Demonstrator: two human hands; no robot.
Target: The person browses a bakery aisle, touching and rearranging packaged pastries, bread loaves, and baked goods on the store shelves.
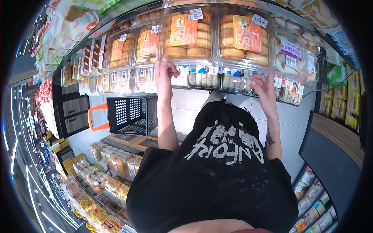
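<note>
Two clear plastic boxes of round golden cakes stand side by side at the front of the upper shelf, the left box (186, 35) and the right box (244, 39), each with an orange label and a white price sticker. My left hand (168, 73) is at the lower left corner of the left box, index finger stretched up to its edge, other fingers loosely bent. Below the lower right corner of the right box, my right hand (264, 87) has its index finger pointing up near the edge and its other fingers apart and bent. Neither hand is wrapped round a box.
Packs of white pastries (289, 58) stand to the right, with more cake boxes (120, 50) to the left. Black trays of pale buns (204, 79) line the lower shelf. A black basket with an orange handle (128, 114) is on the floor, near a rack of bagged bread (116, 167).
</note>
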